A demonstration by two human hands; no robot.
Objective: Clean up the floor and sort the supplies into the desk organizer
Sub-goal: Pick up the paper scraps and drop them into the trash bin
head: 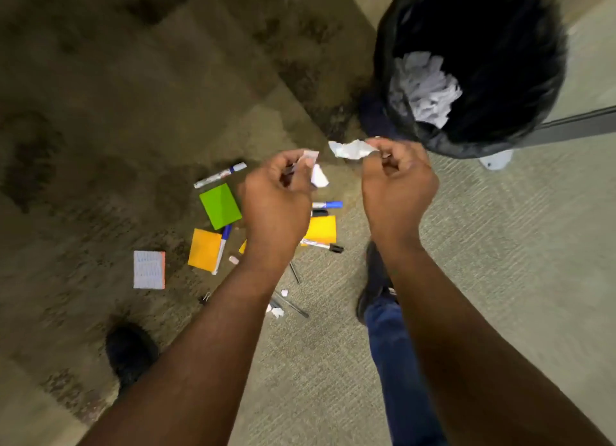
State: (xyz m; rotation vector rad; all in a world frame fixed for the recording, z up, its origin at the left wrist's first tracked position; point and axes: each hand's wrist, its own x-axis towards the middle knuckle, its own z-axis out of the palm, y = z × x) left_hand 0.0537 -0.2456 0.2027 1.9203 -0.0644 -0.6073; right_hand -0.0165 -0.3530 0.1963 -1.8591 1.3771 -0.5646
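My left hand [276, 195] pinches a small crumpled paper scrap [318, 175] above the floor. My right hand [396, 179] pinches another crumpled white paper scrap [350, 149] just in front of the black-lined trash bin [416, 139], which holds crumpled white paper [423, 89]. Below on the carpet lie a green sticky pad [220, 206], an orange pad [204, 249], a yellow pad [322, 229], a white lined pad [149, 269], several markers [220, 175] and pens [293, 307], and tiny paper bits [277, 311].
My shoes [130, 355] stand on either side of the pile, the right leg in blue jeans [390, 332]. A small binder clip [205, 297] lies by the left forearm. A grey desk leg [580, 125] runs past the bin at right.
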